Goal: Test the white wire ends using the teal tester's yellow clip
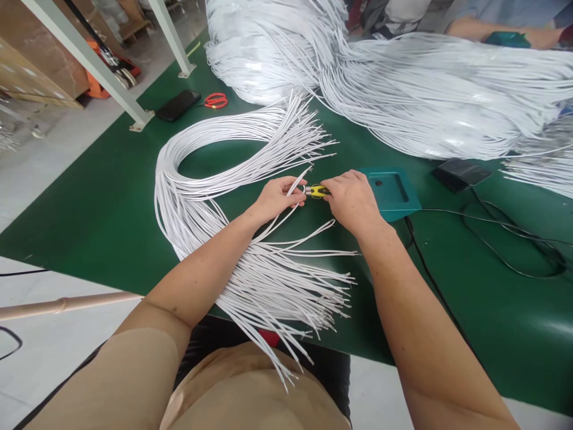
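Observation:
Near the middle of the view, my left hand (pixel 281 197) pinches a white cable (pixel 293 184) close to its end. My right hand (pixel 351 197) is closed round a small yellow and black hand tool (pixel 319 190), whose metal tip points left and meets the fingertips of my left hand. A looped bundle of white cables (pixel 174 191) lies to the left, its upper ends above my hands and its lower ends (pixel 308 292) fanned out below my left forearm. Just behind my right hand is a teal box (pixel 396 190), partly hidden by it.
On the green table (pixel 89 197) are red-handled scissors (pixel 215 100), a black phone-like object (pixel 178 106), a black device (pixel 462 174) and black cords. Large heaps of white cable (pixel 430 89) fill the back. Another person's arm (pixel 474 30) shows at top right.

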Available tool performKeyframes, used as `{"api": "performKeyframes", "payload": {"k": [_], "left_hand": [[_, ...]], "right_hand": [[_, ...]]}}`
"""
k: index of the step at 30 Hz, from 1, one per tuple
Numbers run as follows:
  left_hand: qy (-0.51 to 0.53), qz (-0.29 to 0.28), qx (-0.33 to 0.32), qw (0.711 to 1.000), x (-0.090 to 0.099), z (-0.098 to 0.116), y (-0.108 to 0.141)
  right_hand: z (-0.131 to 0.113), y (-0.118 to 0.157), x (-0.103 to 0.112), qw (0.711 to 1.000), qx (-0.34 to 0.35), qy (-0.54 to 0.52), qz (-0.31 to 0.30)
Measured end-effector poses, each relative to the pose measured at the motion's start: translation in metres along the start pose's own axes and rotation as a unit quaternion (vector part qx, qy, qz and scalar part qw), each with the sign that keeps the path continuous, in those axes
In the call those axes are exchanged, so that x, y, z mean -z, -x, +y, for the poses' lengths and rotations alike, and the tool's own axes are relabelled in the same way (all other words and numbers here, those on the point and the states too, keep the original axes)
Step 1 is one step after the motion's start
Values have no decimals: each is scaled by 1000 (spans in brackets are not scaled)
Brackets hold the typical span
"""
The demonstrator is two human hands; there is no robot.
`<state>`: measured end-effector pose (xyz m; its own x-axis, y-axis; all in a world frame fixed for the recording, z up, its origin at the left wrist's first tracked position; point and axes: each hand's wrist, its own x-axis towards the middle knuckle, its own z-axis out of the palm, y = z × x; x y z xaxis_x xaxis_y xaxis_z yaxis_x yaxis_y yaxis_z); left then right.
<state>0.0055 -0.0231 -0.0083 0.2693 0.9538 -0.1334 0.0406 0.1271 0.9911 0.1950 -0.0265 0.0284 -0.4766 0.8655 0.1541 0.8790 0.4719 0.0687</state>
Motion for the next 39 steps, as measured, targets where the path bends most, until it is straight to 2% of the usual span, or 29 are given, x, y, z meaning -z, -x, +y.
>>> {"api": "performKeyframes", "payload": {"k": [5,14,16,18,20,23,28,31,33,35,36,38,39], "left_hand": [[-24,22,-9,999,1,-7,-5],[-103,27,-9,994,2,-16,-8],[-105,26,-6,994,2,-15,-7],[-102,25,-2,995,2,-14,-6],[-90,20,4,996,2,-12,-5],[-69,19,16,997,2,-7,-3],[-26,34,6,999,8,-1,2],[12,23,-12,1000,11,0,3],[31,10,-9,999,12,0,4],[47,1,1,999,12,0,5],[55,-4,8,998,12,0,6],[61,-12,23,998,12,1,6],[62,-14,26,998,13,2,7]], "right_hand": [[3,-3,-1,999,22,34,-26],[4,-4,-2,999,5,26,-39],[5,3,-2,1000,-20,6,15],[7,11,-3,991,-85,-4,99],[10,18,-8,975,-160,1,153],[15,24,-16,967,-202,1,158],[14,26,-13,963,-186,-46,187],[-3,28,-3,962,-123,-131,204],[-21,28,1,962,-12,-202,181],[-40,27,0,955,116,-242,123],[-49,26,-2,953,151,-243,95],[-63,25,-5,959,172,-218,49],[-67,24,-6,965,162,-205,24]]}}
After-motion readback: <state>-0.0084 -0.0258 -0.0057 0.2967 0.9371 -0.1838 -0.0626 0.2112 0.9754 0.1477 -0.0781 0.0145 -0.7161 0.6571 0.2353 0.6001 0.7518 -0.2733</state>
